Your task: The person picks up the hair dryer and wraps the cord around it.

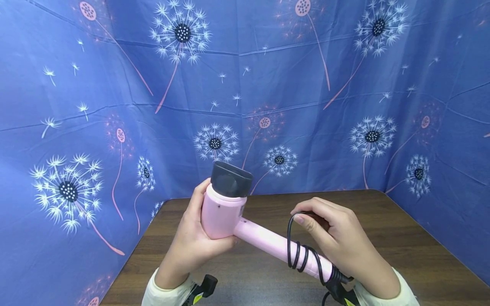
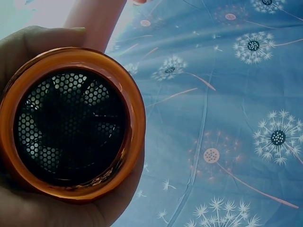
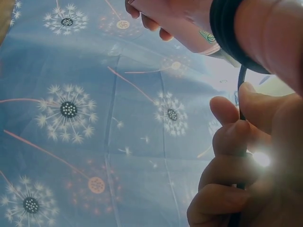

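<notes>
A pink hair dryer with a black nozzle is held above the table, its handle slanting down to the right. My left hand grips the dryer's body from the left, thumb below it. In the left wrist view the round mesh grille at its rear faces the camera inside a copper-coloured rim. My right hand pinches the black cord between thumb and fingers beside the handle. Several turns of cord wrap the handle's lower part. The right wrist view shows the fingers curled round the cord.
A dark brown wooden table lies under both hands. Blue curtains with a dandelion print stand behind it and along both sides. A black strap device sits at the left wrist.
</notes>
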The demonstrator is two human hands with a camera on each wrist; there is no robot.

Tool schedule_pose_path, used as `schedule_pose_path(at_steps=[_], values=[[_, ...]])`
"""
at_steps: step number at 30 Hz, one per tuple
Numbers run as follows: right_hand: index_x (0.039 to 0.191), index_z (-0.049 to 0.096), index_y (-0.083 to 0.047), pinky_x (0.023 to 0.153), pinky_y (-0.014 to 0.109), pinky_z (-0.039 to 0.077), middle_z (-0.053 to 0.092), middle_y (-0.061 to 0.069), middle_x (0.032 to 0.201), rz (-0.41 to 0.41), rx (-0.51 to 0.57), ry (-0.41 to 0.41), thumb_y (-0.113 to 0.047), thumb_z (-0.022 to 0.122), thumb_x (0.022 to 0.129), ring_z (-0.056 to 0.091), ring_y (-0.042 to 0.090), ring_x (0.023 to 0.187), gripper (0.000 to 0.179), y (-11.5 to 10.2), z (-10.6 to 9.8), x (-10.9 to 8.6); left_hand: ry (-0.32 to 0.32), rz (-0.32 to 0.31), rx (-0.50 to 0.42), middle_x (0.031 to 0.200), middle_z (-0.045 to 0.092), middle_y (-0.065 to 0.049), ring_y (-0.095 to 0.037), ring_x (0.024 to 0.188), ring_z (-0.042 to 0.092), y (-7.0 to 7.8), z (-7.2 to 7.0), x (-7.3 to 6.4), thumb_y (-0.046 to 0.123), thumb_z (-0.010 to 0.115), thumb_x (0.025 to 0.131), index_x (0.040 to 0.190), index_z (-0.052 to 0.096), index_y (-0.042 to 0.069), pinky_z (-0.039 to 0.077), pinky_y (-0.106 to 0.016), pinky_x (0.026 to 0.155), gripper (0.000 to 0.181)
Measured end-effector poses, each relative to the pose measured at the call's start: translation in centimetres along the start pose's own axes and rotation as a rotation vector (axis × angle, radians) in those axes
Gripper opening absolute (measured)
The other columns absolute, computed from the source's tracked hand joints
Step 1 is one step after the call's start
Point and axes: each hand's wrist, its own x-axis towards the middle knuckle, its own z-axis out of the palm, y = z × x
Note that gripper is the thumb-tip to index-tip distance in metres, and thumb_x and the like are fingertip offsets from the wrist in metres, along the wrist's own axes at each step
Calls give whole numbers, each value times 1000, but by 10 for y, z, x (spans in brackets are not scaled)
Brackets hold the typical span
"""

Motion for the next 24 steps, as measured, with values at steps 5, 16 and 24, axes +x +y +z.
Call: schedule_pose_path(at_steps=[5, 16, 24], values=[[106, 70, -32, 66, 14, 45, 69, -15, 95, 2, 13, -6, -10, 71, 96, 56, 0, 74, 25, 1, 0, 0, 2, -6, -13, 125, 64, 1, -26, 100, 66, 1, -1, 0, -7, 92, 57, 155, 36, 30, 58, -39, 82, 119], [106, 69, -35, 74, 16, 48, 72, -12, 97, 43, 23, -30, -13, 71, 97, 62, 1, 85, 24, 6, 0, 0, -1, -1, -54, 125, 64, -2, -29, 100, 66, 2, -2, -1, -8, 92, 58, 156, 36, 28, 59, -41, 81, 118], [102, 70, -35, 69, 17, 47, 67, -20, 92, 26, 48, -45, -7, 73, 94, 59, 1, 77, 29, 10, 2, 0, -13, 13, -93, 125, 64, -4, -30, 100, 66, 2, -2, -1, -8, 92, 58, 156, 36, 25, 59, -42, 81, 117]])
